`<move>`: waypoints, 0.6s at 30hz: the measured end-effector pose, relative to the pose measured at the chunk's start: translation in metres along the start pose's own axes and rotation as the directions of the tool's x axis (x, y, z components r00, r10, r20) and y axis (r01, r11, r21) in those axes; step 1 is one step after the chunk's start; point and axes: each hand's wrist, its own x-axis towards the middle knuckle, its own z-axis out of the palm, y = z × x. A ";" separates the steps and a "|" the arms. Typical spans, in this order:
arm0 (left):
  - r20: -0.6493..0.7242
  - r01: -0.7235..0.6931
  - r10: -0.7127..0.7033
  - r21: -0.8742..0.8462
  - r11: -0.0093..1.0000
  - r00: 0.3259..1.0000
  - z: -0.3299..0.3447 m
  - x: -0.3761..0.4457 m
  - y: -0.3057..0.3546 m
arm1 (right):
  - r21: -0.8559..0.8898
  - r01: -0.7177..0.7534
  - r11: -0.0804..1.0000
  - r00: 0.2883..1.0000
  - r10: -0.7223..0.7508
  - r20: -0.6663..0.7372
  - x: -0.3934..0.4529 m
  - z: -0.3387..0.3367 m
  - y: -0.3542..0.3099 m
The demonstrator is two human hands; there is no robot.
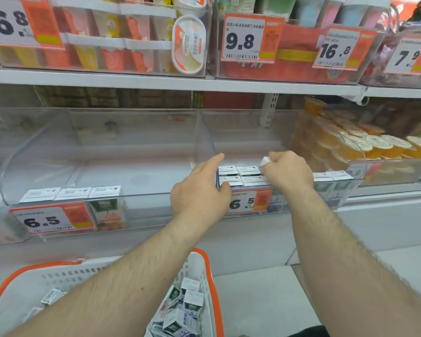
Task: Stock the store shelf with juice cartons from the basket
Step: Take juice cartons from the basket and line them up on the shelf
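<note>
My right hand (288,170) grips a small white juice carton (265,161) over the right clear shelf bin (253,142), just above the rows of cartons (241,176) standing at the bin's front. My left hand (199,190) pinches the clear plastic divider (206,139) between the two bins, forefinger stretched along it. Below, a white basket with an orange rim (209,268) holds several loose cartons (185,310), partly hidden by my left forearm. Three cartons (71,193) stand at the front of the left bin.
Price tags reading 6.5 (51,218) hang on the bin fronts. Orange jelly cups (365,144) fill the bin to the right. The upper shelf (180,81) carries ice cream and boxed goods. A white ledge (387,215) runs under the bins.
</note>
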 end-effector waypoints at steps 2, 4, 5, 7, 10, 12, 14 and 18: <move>-0.004 -0.006 0.006 0.002 1.000 1.000 0.001 0.000 0.000 | -0.069 0.002 0.998 0.997 0.003 0.076 -0.002 -0.003 -0.002; -0.006 -0.021 0.021 0.003 1.000 1.000 0.001 0.000 -0.001 | -0.108 0.029 0.994 0.991 -0.015 0.133 -0.002 -0.003 -0.004; -0.003 -0.027 0.027 0.004 1.000 1.000 0.001 0.001 -0.002 | -0.121 0.039 0.992 0.988 -0.020 0.151 0.000 -0.002 -0.003; 0.003 -0.036 0.036 0.011 0.999 0.999 0.002 0.000 -0.002 | -0.152 0.059 0.987 0.983 -0.031 0.183 0.003 -0.001 -0.004; 0.004 -0.051 0.051 0.012 0.999 0.999 0.003 0.001 -0.003 | -0.118 0.029 0.993 0.974 -0.001 0.228 0.005 -0.003 -0.008; 0.006 -0.059 0.059 0.015 0.998 0.998 0.004 0.001 -0.003 | -0.145 -0.001 0.989 0.961 0.041 0.273 0.004 -0.003 -0.012; 0.008 -0.071 0.071 0.028 0.997 0.997 0.004 0.001 -0.003 | -0.267 0.048 0.962 0.953 0.036 0.300 0.000 0.001 -0.016; 0.031 -0.117 0.115 0.055 0.992 0.993 0.003 -0.001 -0.005 | -0.367 0.110 0.924 0.958 -0.001 0.287 -0.009 0.017 -0.022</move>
